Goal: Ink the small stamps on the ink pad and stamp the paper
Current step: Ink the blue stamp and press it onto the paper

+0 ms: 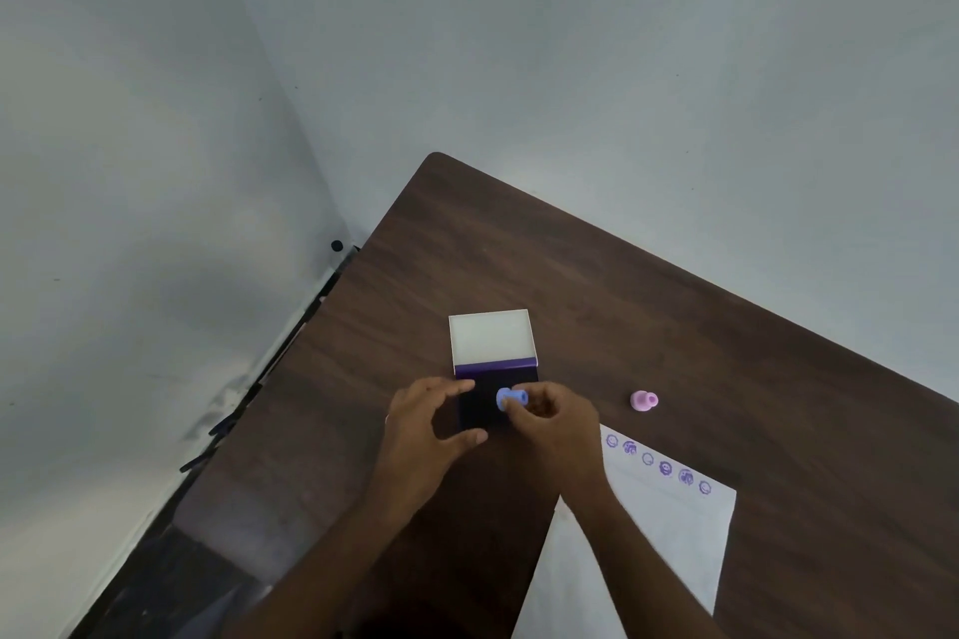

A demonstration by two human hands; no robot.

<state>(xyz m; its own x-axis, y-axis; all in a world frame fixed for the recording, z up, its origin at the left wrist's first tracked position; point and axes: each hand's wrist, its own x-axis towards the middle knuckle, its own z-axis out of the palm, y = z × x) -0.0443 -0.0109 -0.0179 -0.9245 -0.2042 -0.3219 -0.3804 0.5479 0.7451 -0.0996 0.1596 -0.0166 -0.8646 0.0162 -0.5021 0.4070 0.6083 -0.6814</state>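
A dark purple ink pad (pixel 482 405) lies open on the brown table (pixel 674 327), its clear lid (pixel 490 337) tipped back behind it. My right hand (pixel 550 418) pinches a small blue stamp (pixel 511 399), held on its side over the pad. My left hand (pixel 430 426) cups the pad's left side, thumb and fingers spread against its edges. A pink stamp (pixel 643 401) lies on the table to the right. The white paper (pixel 669 524) lies at the lower right, with a row of several purple stamp marks (pixel 659 464) along its far edge.
The table's left edge runs diagonally close to a pale wall corner (pixel 311 171). Dark cables or rods (pixel 249 405) lie in the gap between table and wall.
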